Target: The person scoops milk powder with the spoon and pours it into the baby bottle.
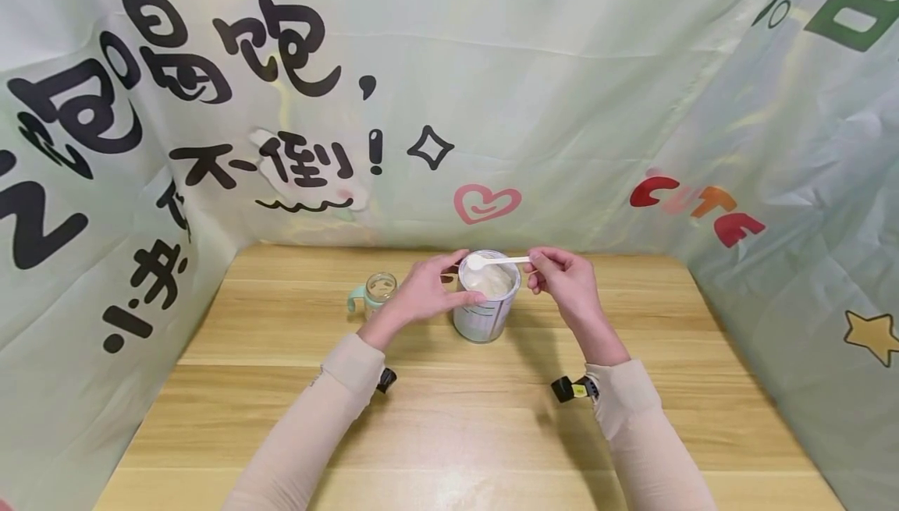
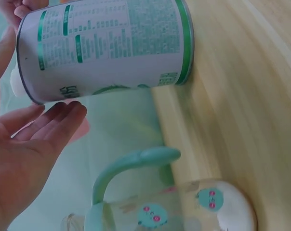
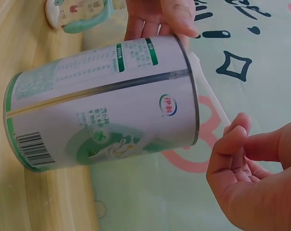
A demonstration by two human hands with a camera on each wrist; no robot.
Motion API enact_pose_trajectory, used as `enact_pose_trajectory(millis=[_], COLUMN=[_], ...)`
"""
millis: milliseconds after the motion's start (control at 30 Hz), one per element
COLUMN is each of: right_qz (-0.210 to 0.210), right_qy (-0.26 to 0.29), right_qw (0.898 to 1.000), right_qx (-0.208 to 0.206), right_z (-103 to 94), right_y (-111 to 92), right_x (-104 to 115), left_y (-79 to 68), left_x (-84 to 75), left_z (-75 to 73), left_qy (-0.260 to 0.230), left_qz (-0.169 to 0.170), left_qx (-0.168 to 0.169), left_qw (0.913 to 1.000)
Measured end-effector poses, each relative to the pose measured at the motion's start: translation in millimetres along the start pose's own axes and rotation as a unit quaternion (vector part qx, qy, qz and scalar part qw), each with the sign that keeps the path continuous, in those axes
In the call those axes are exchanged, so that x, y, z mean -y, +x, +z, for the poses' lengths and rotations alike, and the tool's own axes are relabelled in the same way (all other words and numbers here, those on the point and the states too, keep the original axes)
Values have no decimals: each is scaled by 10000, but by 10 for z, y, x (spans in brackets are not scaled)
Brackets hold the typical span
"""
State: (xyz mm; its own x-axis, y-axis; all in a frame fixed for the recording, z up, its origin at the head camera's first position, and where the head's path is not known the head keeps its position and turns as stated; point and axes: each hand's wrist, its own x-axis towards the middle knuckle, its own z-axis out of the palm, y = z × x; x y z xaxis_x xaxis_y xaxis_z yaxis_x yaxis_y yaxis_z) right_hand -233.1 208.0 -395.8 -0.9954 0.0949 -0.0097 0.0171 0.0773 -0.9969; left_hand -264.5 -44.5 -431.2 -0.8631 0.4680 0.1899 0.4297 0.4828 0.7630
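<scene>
A tin can with a white and green label stands upright, filled with pale powder. My left hand holds it near the top, thumb at the front rim and fingers round the far left side. My right hand pinches the handle end of a white scoop between thumb and fingers. The scoop lies level across the can's mouth, its bowl over the left part of the opening. In the right wrist view, the scoop's thin handle runs from the rim to my right fingertips.
Left of the can is a clear baby bottle with a mint-green handle and no cap on its neck. The wooden table ends at a printed fabric backdrop behind and at both sides.
</scene>
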Motion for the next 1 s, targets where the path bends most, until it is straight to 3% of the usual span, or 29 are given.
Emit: enact_pose_trajectory(millis=[267, 733, 1000], right_qz=[-13, -202, -242], right_qy=[63, 306, 387], right_qw=[9999, 9984, 9969], right_qx=[105, 430, 636], right_z=[88, 341, 512], right_y=[-30, -34, -30], right_x=[71, 158, 186], left_y=[-70, -292, -411], left_x=[13, 237, 336], left_z=[-131, -419, -540], left_qy=[-260, 567, 688], left_qz=[207, 196, 187], left_qx=[-498, -891, -1054], left_qw=[9982, 9942, 9919])
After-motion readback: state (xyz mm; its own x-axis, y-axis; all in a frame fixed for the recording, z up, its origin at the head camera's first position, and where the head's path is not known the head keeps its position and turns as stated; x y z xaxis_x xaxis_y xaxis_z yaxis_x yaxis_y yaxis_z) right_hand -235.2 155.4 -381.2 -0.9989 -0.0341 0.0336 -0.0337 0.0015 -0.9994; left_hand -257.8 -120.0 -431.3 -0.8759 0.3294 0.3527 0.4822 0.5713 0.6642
